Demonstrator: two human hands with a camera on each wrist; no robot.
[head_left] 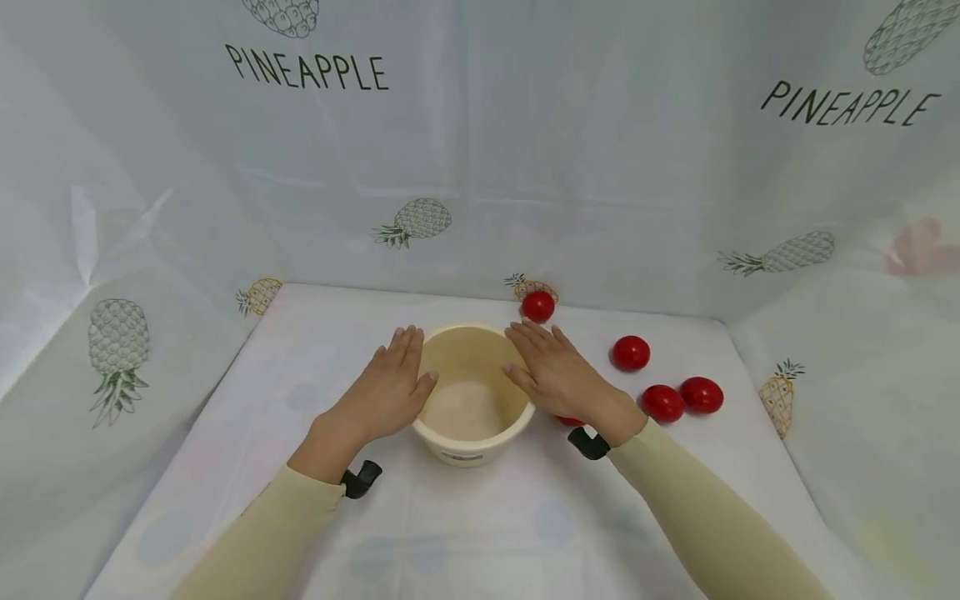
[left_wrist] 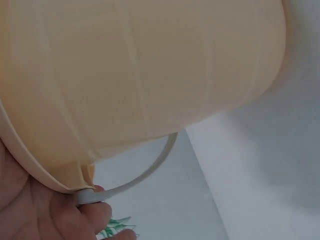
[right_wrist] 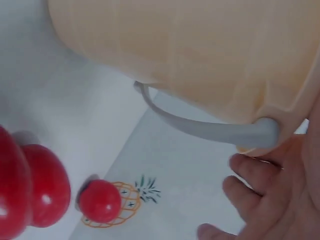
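A cream plastic bucket [head_left: 468,408] stands upright at the middle of the white table, open at the top. Its pale grey handle [right_wrist: 210,131] hangs along the far side. My left hand [head_left: 393,379] rests on the left of its rim, fingers straight and thumb over the opening. On the right of the rim lies my right hand [head_left: 555,371], its fingers stretched forward and thumb pointing inward. From below, the left wrist view shows the left palm against the rim, fingertips beside the handle's end. Loose fingers of the right hand show beyond the rim in its wrist view.
Glossy red egg-shaped things lie right of the bucket: one [head_left: 537,307] at the back edge, another [head_left: 630,353] nearer, and a touching pair [head_left: 663,403]. One more is mostly hidden under the right wrist. A pineapple-print sheet [head_left: 525,167] encloses the table [head_left: 465,533].
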